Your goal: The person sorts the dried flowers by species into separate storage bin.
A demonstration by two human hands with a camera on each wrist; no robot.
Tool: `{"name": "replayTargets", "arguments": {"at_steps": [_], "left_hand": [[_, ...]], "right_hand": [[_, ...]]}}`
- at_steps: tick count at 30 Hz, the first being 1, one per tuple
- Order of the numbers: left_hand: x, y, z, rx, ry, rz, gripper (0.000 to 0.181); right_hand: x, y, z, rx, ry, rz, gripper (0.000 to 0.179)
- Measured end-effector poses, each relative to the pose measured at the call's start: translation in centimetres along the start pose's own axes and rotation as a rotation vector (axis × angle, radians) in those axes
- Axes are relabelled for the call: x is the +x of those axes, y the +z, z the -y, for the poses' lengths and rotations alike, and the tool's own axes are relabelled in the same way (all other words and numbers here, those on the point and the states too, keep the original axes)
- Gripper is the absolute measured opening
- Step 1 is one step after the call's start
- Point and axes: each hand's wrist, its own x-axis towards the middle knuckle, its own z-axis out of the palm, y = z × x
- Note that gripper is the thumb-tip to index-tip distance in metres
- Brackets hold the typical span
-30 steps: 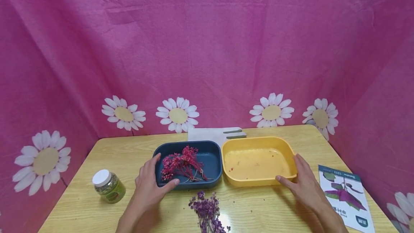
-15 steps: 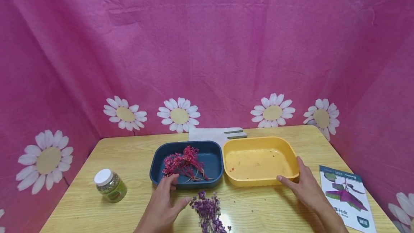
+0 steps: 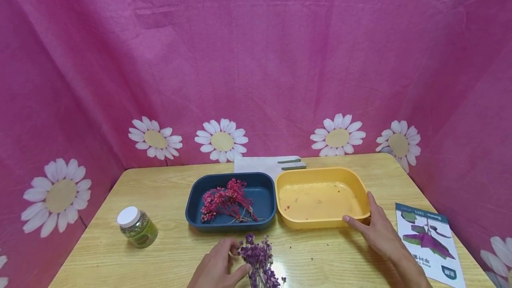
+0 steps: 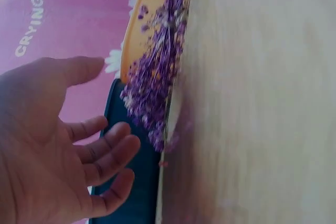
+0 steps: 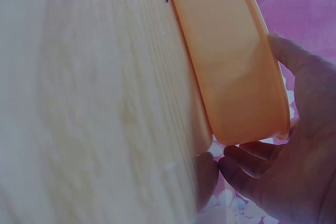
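My left hand [image 3: 218, 263] is just left of a bunch of purple dried flowers [image 3: 258, 259] lying near the table's front. Its fingers are loosely bent, and the left wrist view shows a gap between the hand [image 4: 58, 135] and the flower heads [image 4: 152, 87]. At the right front corner of a yellow tray [image 3: 320, 223], my right hand [image 3: 380, 230] grips the rim, thumb at the front and fingers round the right side. The right wrist view shows this hand [image 5: 299, 129] against the tray wall [image 5: 236, 93].
Touching the yellow tray on its left is a dark blue tray [image 3: 192, 223] holding pink dried flowers [image 3: 228, 201]. A white-lidded jar [image 3: 138, 228] stands left. White gloves [image 3: 260, 163] lie behind the trays. A printed packet [image 3: 430, 243] lies right. Pink curtain [image 3: 272, 57] surrounds the table.
My left hand has let go of the blue tray and moved right and toward the front, up to the purple flowers. The right hand has stayed at the yellow tray.
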Motion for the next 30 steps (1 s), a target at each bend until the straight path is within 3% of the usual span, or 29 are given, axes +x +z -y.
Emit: {"name": "replayTargets", "arguments": {"at_steps": [6, 13, 21, 27, 30], "left_hand": [[0.3, 1.1, -0.3, 0.046, -0.071, 0.09, 0.035], [0.5, 1.9, -0.9, 0.14, -0.127, 0.142, 0.037], [0.1, 2.2, -1.4, 0.24, -0.11, 0.129, 0.032], [-0.2, 2.2, -1.8, 0.197, -0.205, 0.142, 0.017], [-0.3, 2.3, -1.8, 0.187, -0.215, 0.12, 0.014]], "right_hand": [[0.0, 0.0, -0.2, 0.0, 0.0, 0.005, 0.118], [0.0, 0.1, -0.3, 0.015, -0.002, 0.005, 0.118], [0.0, 0.0, -0.2, 0.001, 0.0, -0.002, 0.117], [0.0, 0.0, -0.3, 0.004, -0.014, -0.013, 0.116], [0.1, 0.0, -0.4, 0.002, -0.01, -0.007, 0.117]]}}
